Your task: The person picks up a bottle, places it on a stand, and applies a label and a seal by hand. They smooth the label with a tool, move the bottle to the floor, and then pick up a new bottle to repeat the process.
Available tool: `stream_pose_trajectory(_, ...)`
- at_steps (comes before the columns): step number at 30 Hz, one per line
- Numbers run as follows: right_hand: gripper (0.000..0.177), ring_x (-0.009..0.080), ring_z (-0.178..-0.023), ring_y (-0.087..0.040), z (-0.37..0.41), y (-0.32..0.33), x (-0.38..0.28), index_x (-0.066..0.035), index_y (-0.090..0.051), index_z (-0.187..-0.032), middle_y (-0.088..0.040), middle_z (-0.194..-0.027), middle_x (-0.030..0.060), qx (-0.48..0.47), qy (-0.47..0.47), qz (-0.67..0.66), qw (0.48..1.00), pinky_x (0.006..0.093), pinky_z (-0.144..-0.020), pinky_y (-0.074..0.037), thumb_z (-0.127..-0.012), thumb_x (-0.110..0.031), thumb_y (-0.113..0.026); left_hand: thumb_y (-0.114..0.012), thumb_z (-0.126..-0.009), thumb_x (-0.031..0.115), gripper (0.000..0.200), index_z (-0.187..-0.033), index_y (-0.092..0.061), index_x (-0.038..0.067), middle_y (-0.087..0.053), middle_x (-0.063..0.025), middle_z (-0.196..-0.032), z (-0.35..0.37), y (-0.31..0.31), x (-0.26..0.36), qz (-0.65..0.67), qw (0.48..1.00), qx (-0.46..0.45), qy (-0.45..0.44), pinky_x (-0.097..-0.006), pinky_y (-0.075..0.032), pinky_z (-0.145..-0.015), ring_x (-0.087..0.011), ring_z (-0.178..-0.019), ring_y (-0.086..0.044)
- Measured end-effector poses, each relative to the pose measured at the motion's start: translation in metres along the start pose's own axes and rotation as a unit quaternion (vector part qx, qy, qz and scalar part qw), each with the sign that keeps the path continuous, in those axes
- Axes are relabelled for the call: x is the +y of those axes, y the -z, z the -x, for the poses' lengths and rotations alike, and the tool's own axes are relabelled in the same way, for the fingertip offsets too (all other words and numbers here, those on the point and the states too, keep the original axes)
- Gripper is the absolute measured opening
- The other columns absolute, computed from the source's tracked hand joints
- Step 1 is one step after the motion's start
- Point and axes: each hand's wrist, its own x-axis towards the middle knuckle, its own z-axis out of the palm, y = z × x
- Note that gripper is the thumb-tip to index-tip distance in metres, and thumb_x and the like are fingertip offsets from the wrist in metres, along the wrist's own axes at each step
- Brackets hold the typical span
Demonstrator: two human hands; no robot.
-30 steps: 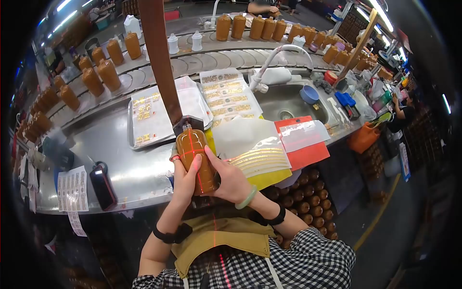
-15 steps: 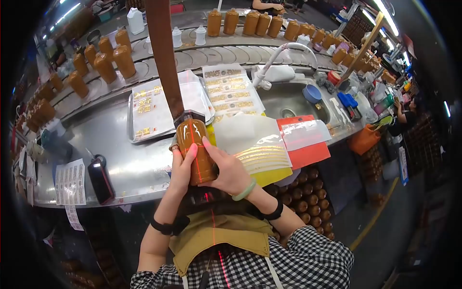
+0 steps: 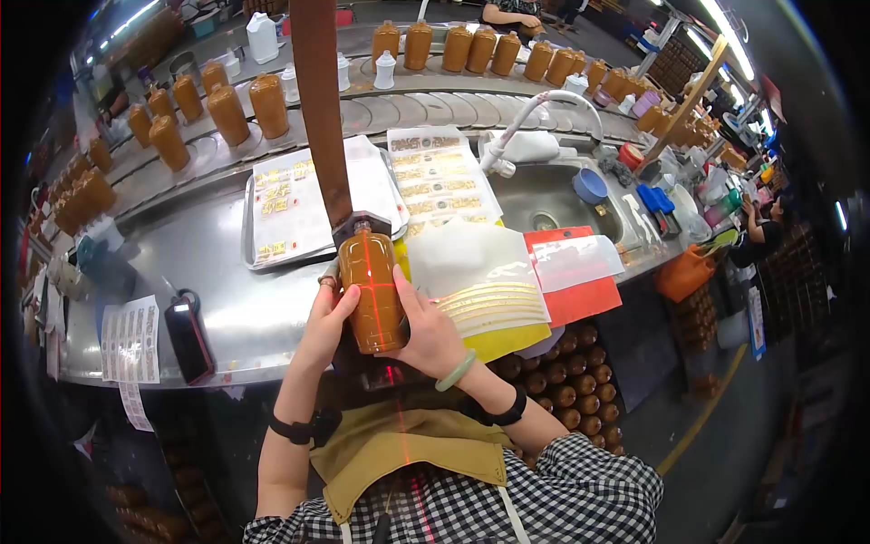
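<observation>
Bottle: glossy brown, round-shouldered bottle is standing out between the 2 hands, neck end lying against the dark angular bracket at the foot of the long brown bar; whether the neck is seating fully, cannot tell.
Left hand: is gripping the bottle's left side, thumb pressing toward the front.
Right hand: is closing round the right side and lower end, pale green bangle circling the wrist.
Red lines: 2 thin red light lines are crossing on the bottle's front.
Sheets: translucent white sheet with curved gold strips is lying over a yellow sheet on the stainless-steel desk, just beside the right hand.
Risk, alignment: uneven thumb pressure could be twisting the bottle off the lines.
Risk, grip: smooth glaze could be letting it slip if the right hand is loosening below.
Risk, contact: a tilting neck could be knocking the bracket and chipping; a straying right forearm could be creasing the gold strips.
</observation>
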Motion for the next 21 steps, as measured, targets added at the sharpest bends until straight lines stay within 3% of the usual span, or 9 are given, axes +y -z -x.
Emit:
stream_pose_trajectory(5,0.117,0.0429,-0.118,-0.062,-0.003,0.008,-0.001,0.0,-0.027,-0.159,-0.06,-0.135,0.0244,-0.025,0.016,0.083,0.996,0.0461,-0.099,-0.053,-0.068,-0.031,-0.093,-0.058,-0.106,0.021,0.054,-0.151,-0.039,-0.002,-0.057,-0.0113,-0.137,0.005,-0.004,0.002,0.001,1.0,0.021,-0.005,-0.0318,-0.046,-0.105,-0.0185,-0.123,-0.058)
stream_pose_trajectory(8,0.113,0.0423,-0.119,-0.062,-0.001,0.015,-0.003,-0.002,-0.032,-0.159,-0.06,-0.135,0.0244,-0.032,0.016,0.08,0.996,0.0452,-0.098,-0.053,-0.068,-0.028,-0.093,-0.058,-0.106,0.02,0.051,-0.147,-0.043,-0.006,-0.056,-0.0145,-0.139,0.016,-0.005,-0.004,-0.169,0.984,0.042,-0.04,-0.0339,-0.049,-0.103,-0.02,-0.124,-0.057)
stream_pose_trajectory(11,0.111,0.0423,-0.114,-0.064,0.008,0.006,0.001,-0.005,-0.032,-0.159,-0.057,-0.143,0.0194,0.009,0.011,0.052,0.999,0.0467,-0.096,-0.053,-0.068,-0.024,-0.092,-0.08,-0.09,0.021,0.075,-0.15,-0.041,-0.004,-0.044,-0.0192,-0.153,0.039,-0.011,-0.007,-0.183,0.963,0.054,-0.19,-0.0407,-0.048,-0.109,-0.0282,-0.138,-0.05)
stream_pose_trajectory(13,0.108,0.0422,-0.115,-0.063,0.012,-0.001,0.002,-0.007,-0.032,-0.16,-0.058,-0.142,0.0183,0.025,0.001,0.052,0.998,0.0462,-0.096,-0.053,-0.07,-0.021,-0.09,-0.096,-0.069,0.026,0.112,-0.158,-0.033,0.001,-0.036,-0.0205,-0.161,0.056,-0.014,-0.012,-0.222,0.952,0.014,-0.209,-0.0457,-0.031,-0.122,-0.0348,-0.15,-0.035)
stream_pose_trajectory(15,0.105,0.042,-0.116,-0.063,0.018,-0.003,0.005,-0.009,-0.032,-0.16,-0.059,-0.142,0.0172,0.032,-0.018,0.048,0.998,0.0456,-0.097,-0.053,-0.072,-0.018,-0.088,-0.097,-0.066,0.024,0.117,-0.16,-0.03,0.002,-0.034,-0.0216,-0.162,0.067,-0.026,-0.008,-0.319,0.921,0.034,-0.22,-0.0453,-0.027,-0.123,-0.0375,-0.151,-0.033)
stream_pose_trajectory(17,0.104,0.0415,-0.114,-0.062,0.013,0.016,0.011,-0.014,-0.028,-0.163,-0.059,-0.141,0.0175,-0.058,-0.007,-0.012,0.998,0.0445,-0.096,-0.053,-0.075,-0.013,-0.085,-0.089,-0.075,0.007,0.106,-0.161,-0.027,0.001,-0.033,-0.018,-0.165,0.064,-0.026,-0.015,-0.366,0.903,0.065,-0.214,-0.041,-0.037,-0.119,-0.0301,-0.148,-0.04)
stream_pose_trajectory(18,0.087,0.0393,-0.105,-0.064,0.013,0.03,0.011,-0.011,-0.043,-0.156,-0.064,-0.133,0.0182,-0.099,-0.043,-0.05,0.993,0.0449,-0.093,-0.053,-0.079,-0.014,-0.083,-0.086,-0.078,0.003,0.102,-0.161,-0.028,0.001,-0.036,-0.0171,-0.163,0.061,-0.024,-0.019,-0.345,0.913,0.064,-0.209,-0.0401,-0.04,-0.117,-0.0286,-0.145,-0.044)
stream_pose_trajectory(19,0.087,0.0393,-0.105,-0.064,0.015,0.043,0.017,-0.011,-0.043,-0.156,-0.064,-0.133,0.0182,-0.101,-0.047,-0.053,0.992,0.0449,-0.093,-0.053,-0.079,-0.014,-0.083,-0.083,-0.08,0.0,0.098,-0.161,-0.028,0.001,-0.038,-0.0163,-0.162,0.058,-0.022,-0.022,-0.322,0.921,0.065,-0.207,-0.0392,-0.043,-0.114,-0.0271,-0.142,-0.048)
stream_pose_trajectory(21,0.055,0.0357,-0.096,-0.065,0.019,0.07,0.032,-0.007,-0.065,-0.135,-0.07,-0.118,0.0186,-0.109,-0.088,-0.056,0.989,0.0442,-0.089,-0.053,-0.083,-0.017,-0.08,-0.081,-0.081,-0.003,0.095,-0.161,-0.029,0.002,-0.039,-0.0155,-0.161,0.059,-0.025,-0.02,-0.334,0.917,0.069,-0.208,-0.0385,-0.045,-0.112,-0.0262,-0.139,-0.051)
